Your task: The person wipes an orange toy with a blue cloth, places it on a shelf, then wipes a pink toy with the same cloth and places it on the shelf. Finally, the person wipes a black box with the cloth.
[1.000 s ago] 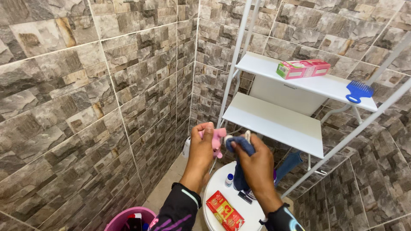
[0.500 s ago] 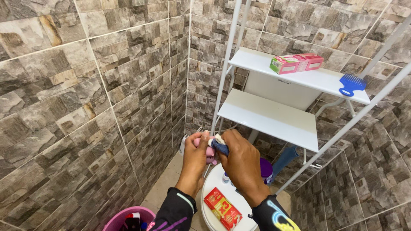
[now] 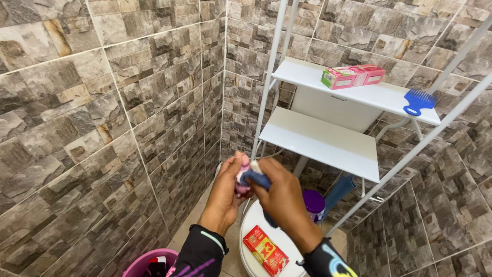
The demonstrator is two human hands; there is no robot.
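Left hand (image 3: pixel 225 187) gripping small pink plastic object (image 3: pixel 242 177); right hand (image 3: pixel 284 197) closing grip on dark blue cloth (image 3: pixel 254 178), pressing it at object's 3 o'clock. Wiping looking midway, unfinished.

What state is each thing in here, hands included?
Left hand: closed around a pink object.
Right hand: gripping a blue cloth against it.
Red packet: lying flat on the white round top.
Pink box: lying on the upper shelf.
Blue comb: overhanging the shelf edge.
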